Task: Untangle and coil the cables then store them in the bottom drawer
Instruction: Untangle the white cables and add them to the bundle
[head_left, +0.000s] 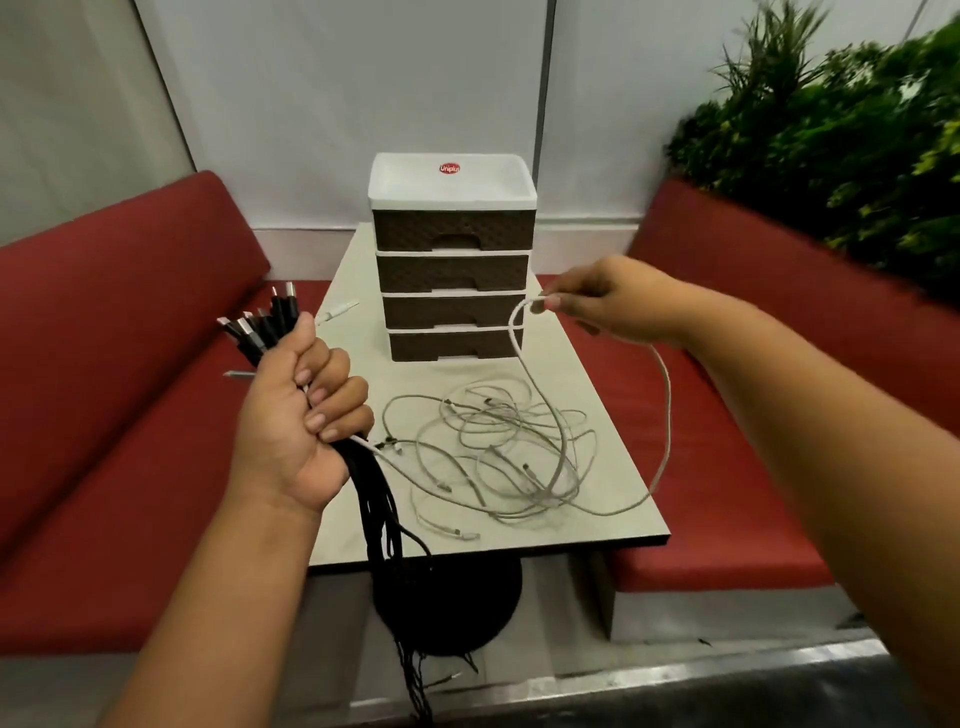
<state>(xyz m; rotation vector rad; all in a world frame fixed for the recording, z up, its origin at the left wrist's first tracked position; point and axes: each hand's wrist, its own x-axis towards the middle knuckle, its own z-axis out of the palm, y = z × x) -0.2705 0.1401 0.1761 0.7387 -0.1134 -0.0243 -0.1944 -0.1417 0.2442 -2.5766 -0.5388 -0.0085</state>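
Pale table (613, 499) (cable-strewn) between red benches (104, 364).

This looks like a booth seating nook in a café, canteen or office lounge rather than a home or workshop. A narrow pale tabletop (363, 270) on a single black pedestal base (467, 618) stands in the middle. To the left of the tabletop runs a red upholstered bench (104, 415), and to its right a matching red bench (727, 493) faces it. Behind the tabletop rises a plain pale panelled wall (337, 104). Above the backrest of the right-hand bench grows a bank of green foliage (831, 145), planter-style. Near the tabletop's pedestal the floor (571, 670) is smooth and grey.
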